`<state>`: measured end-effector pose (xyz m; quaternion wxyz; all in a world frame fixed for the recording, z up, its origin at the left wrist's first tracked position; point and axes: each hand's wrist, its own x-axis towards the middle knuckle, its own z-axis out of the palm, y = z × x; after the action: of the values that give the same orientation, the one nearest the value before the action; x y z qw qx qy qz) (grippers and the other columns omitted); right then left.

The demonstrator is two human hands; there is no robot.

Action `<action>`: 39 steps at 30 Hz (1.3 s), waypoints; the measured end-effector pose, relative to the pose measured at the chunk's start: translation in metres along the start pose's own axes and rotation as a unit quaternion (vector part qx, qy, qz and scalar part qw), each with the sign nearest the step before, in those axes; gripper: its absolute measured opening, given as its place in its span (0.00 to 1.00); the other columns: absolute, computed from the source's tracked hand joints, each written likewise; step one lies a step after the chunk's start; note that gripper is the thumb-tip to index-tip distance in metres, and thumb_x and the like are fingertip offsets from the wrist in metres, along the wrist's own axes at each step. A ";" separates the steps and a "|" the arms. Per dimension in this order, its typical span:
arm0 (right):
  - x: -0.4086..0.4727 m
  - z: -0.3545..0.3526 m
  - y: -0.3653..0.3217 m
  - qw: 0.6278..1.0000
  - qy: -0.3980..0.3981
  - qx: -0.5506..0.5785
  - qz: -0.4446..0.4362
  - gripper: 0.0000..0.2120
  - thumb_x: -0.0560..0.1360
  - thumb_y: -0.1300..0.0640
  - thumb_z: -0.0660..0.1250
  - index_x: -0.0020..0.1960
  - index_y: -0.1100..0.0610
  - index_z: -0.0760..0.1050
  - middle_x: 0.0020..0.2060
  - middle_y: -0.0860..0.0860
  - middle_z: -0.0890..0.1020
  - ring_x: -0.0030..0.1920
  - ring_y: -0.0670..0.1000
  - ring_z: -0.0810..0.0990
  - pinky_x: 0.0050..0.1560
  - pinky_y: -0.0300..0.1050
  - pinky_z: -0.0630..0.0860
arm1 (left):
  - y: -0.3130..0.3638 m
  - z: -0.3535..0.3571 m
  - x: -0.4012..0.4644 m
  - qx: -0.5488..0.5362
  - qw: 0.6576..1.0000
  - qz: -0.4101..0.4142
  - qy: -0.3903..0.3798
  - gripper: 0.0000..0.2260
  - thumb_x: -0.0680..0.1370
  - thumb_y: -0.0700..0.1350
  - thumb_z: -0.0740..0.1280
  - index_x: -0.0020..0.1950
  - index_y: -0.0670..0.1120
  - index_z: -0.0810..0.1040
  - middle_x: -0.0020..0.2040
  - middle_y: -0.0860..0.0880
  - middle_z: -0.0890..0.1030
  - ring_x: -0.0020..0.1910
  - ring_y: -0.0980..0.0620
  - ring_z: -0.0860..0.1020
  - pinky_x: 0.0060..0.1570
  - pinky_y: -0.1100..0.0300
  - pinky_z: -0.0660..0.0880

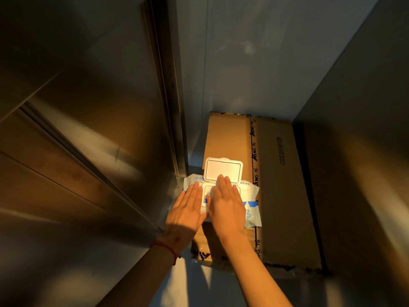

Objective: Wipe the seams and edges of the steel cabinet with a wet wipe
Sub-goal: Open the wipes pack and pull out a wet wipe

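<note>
1. The right hand [226,206] lies flat, fingers straight and pressed together, palm down on the wet wipe pack [251,206]; its fingertips reach the hinge of the pack's flip lid [223,168], which stands open toward 12 o'clock.
2. The left hand [187,212] lies flat just beside it at 9 o'clock, fingers straight and close together, resting on the pack's left end. A red string bracelet [164,245] circles that wrist.
3. The pack lies on a flattened cardboard box [285,185]; its left corner hangs over the cardboard's edge toward the steel cabinet [93,120].
4. The cabinet's brushed steel face fills the 9 o'clock side, with a vertical edge strip [168,85] running from 12 o'clock down to the pack's corner, and a slanted seam [88,165] running toward the left wrist.
5. A second steel panel [358,129] walls the 3 o'clock side, touching the cardboard's right edge. The open room is a narrow channel between the two steel faces.
6. Writing: blue Chinese characters on the pack, too small to read fully; "CGC2510129" printed on the cardboard; tape along it marked "ANG".
</note>
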<state>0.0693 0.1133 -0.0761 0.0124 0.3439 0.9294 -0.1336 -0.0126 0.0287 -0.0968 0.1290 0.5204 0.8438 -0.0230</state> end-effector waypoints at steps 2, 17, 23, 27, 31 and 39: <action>0.000 0.000 0.000 1.000 -0.009 -0.006 -0.006 0.23 0.79 0.53 0.61 0.72 0.57 0.61 0.76 0.54 0.50 0.76 0.55 0.45 0.74 0.48 0.47 | 0.000 0.000 0.000 -0.001 1.000 -0.001 -0.003 0.29 0.82 0.55 0.48 0.74 0.45 0.34 0.76 0.44 0.39 0.75 0.50 0.40 0.70 0.60 0.34; -0.004 -0.001 0.007 0.998 -0.001 -0.031 -0.058 0.22 0.80 0.54 0.59 0.72 0.57 0.61 0.75 0.55 0.55 0.76 0.55 0.47 0.74 0.48 0.44 | 0.006 -0.002 0.001 0.016 1.000 -0.004 -0.017 0.30 0.82 0.55 0.48 0.74 0.43 0.34 0.76 0.43 0.39 0.75 0.48 0.39 0.70 0.57 0.35; -0.003 -0.001 0.014 0.995 0.015 -0.055 -0.087 0.21 0.80 0.55 0.60 0.71 0.58 0.64 0.74 0.55 0.59 0.75 0.56 0.50 0.74 0.50 0.47 | 0.008 -0.003 0.003 0.015 0.999 -0.012 -0.028 0.31 0.82 0.56 0.49 0.75 0.41 0.36 0.76 0.42 0.40 0.75 0.48 0.40 0.70 0.57 0.36; -0.005 -0.009 0.012 0.993 0.044 -0.078 -0.081 0.21 0.66 0.55 0.77 0.57 0.60 0.79 0.62 0.56 0.77 0.66 0.58 0.71 0.65 0.54 0.68 | 0.009 -0.002 0.004 0.014 0.999 -0.014 -0.032 0.32 0.82 0.56 0.49 0.75 0.41 0.37 0.76 0.42 0.40 0.75 0.48 0.40 0.70 0.57 0.35; -0.005 -0.010 0.013 0.987 0.106 -0.074 -0.097 0.23 0.46 0.54 0.85 0.39 0.58 0.84 0.45 0.54 0.85 0.50 0.56 0.83 0.47 0.50 0.80 | 0.008 0.001 0.004 0.015 0.999 -0.013 -0.027 0.32 0.82 0.54 0.51 0.75 0.41 0.37 0.77 0.42 0.40 0.75 0.48 0.40 0.70 0.56 0.35; -0.004 -0.005 0.021 0.983 0.123 -0.068 -0.117 0.24 0.48 0.55 0.85 0.41 0.58 0.83 0.46 0.55 0.85 0.51 0.56 0.83 0.47 0.51 0.79 | 0.006 0.006 0.005 0.015 1.000 -0.009 -0.019 0.32 0.82 0.55 0.51 0.75 0.41 0.37 0.77 0.42 0.41 0.75 0.48 0.41 0.70 0.56 0.35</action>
<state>0.0868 0.1276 -0.0755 -0.0940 0.2453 0.9645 -0.0279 -0.0086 0.0350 -0.1031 0.1371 0.5142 0.8454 -0.0468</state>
